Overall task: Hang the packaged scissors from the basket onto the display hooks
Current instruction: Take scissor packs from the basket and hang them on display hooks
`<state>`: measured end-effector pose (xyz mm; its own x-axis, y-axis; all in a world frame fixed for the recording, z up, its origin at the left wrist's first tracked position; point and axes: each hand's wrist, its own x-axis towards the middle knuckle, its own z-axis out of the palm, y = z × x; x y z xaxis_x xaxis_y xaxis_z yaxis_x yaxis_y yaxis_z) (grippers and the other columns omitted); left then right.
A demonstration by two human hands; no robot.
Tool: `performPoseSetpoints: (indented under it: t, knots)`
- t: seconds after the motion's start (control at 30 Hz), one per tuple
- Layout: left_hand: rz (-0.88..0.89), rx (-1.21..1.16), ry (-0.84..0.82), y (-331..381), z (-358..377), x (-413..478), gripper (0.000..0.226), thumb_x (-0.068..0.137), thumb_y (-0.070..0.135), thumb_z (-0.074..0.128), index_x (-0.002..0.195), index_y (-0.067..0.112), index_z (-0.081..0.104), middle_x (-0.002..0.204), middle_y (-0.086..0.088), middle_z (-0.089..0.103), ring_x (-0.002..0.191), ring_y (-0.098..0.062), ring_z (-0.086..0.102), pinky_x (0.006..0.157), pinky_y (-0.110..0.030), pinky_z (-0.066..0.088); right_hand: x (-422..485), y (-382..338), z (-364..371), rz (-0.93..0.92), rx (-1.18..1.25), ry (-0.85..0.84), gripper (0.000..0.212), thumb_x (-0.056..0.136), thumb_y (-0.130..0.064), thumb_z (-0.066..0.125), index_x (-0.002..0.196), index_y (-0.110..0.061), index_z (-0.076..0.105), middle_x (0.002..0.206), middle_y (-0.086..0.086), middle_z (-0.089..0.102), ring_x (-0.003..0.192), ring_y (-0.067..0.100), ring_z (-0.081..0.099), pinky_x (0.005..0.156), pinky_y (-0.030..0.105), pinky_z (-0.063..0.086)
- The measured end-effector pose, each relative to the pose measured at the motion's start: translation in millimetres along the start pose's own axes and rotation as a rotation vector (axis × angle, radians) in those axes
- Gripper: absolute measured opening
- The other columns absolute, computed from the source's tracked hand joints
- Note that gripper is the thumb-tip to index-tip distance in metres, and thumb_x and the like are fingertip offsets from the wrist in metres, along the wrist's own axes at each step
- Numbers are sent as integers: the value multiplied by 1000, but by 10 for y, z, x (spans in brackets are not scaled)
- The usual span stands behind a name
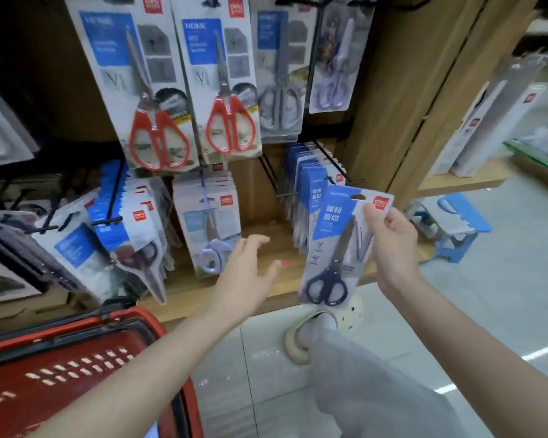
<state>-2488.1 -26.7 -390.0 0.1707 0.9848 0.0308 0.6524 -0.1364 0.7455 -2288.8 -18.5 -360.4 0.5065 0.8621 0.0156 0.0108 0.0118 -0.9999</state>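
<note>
Fingers point(393, 229) of my right hand point(396, 251) pinch one packaged scissors point(336, 245) at centre right, near the display hook point(331, 161) of matching blue cards, not yet hung; left hand point(247, 273) spread, empty; basket point(76, 368) lower left, contents unseen, so remainder I cannot count.

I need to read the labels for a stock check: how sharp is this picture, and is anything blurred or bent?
Head view: the dark-blue scissors pack in the right hand is fairly sharp, large print legible; the left hand is motion-blurred; hanging packs at the left edge smear and lean from wide-angle distortion; lighting is soft, without harsh glare.
</note>
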Motion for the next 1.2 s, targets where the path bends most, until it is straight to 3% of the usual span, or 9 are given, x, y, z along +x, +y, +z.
performPoseSetpoints:
  t: [0.17,0.3,0.4,0.67,0.83,0.97,1.07,1.2]
  knots:
    - [347,319,67,397,-19,516,44,96,26,49,138,20,40,137,3,42,128,-12,36,105,-26,28,559,398,-3,36,-380,-22,23,97,-24,48,101,-5,61,103,12,68,98,28,64,89,45,50]
    - [458,646,29,387,37,831,55,96,26,43,148,16,25,153,-2,27,144,-19,16,113,-31,15,888,580,117,50,-453,-44,20,101,-23,40,99,-7,51,102,12,63,92,25,59,76,33,44]
    - [452,763,-15,280,76,954,59,96,22,42,150,14,18,155,-6,23,145,-21,13,115,-32,13,1092,626,213,16,-438,-22,18,101,-23,38,95,-8,46,94,8,58,87,22,54,71,28,37]
    - [497,699,-10,109,48,955,63,95,13,46,151,10,16,156,-8,24,146,-19,16,114,-24,5,1500,683,341,36,-409,-16,15,101,-17,41,89,-11,49,82,-1,50,86,18,44,70,25,35]
    - [510,720,3,42,20,933,63,90,9,55,147,6,29,151,-12,35,141,-24,30,109,-26,10,1684,693,467,-31,-337,63,17,92,-5,56,106,3,62,94,4,55,92,14,49,69,13,33]
    - [515,721,6,47,12,914,64,94,15,50,150,12,19,156,-7,24,145,-19,20,109,-23,3,1716,712,498,-61,-310,130,9,87,-8,66,94,-8,60,83,-1,55,85,15,50,58,9,36]
    - [527,727,9,52,7,909,64,96,17,46,151,13,15,158,-5,19,146,-17,16,109,-22,1,1677,715,458,-84,-451,161,23,85,-26,70,101,-10,64,90,0,59,81,17,53,66,20,41]
    - [529,773,-17,68,-9,928,64,94,14,47,151,10,17,156,-8,24,143,-21,23,115,-29,15,1619,705,373,-127,-596,188,26,85,-31,69,104,-15,61,104,2,65,91,19,61,76,30,50]
